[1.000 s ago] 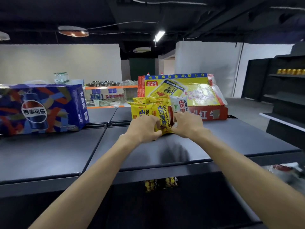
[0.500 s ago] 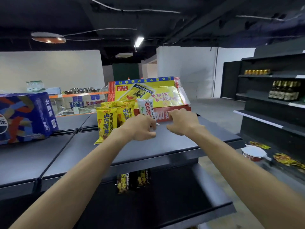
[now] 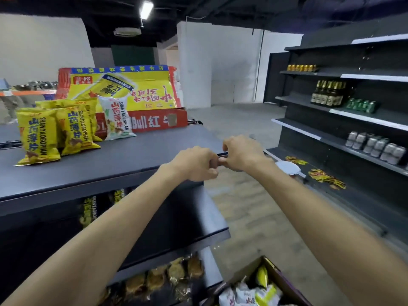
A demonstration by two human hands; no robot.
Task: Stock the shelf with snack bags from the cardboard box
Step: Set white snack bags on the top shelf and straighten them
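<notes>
Several yellow snack bags (image 3: 37,135) stood upright at the left of the top shelf (image 3: 132,155), one white-and-green bag (image 3: 116,117) propped beside them against a red and yellow carton (image 3: 123,91). More bags heaped in the open cardboard box (image 3: 284,283) low at the right, on the floor below the shelving.

Caught between placements, by the look of it: left hand (image 3: 194,163) and right hand (image 3: 240,153) out over the shelf's right front corner, well apart from the stocked bags, both clenched loosely and touching at the fingertips, no bag in either. Could not tell whether anything small was pinched between them.

Judged next: a reach down and right into the box for a fresh bag, then back up to the bare stretch of shelf right of the row.

Jutting middle shelf (image 3: 209,235) set between hands and box, a likely snag on the way down. Wrapped biscuit packs (image 3: 165,274) on the tier beneath. Across the aisle, dark shelving with bottles (image 3: 326,93) and cans (image 3: 375,144), clear of the work.
</notes>
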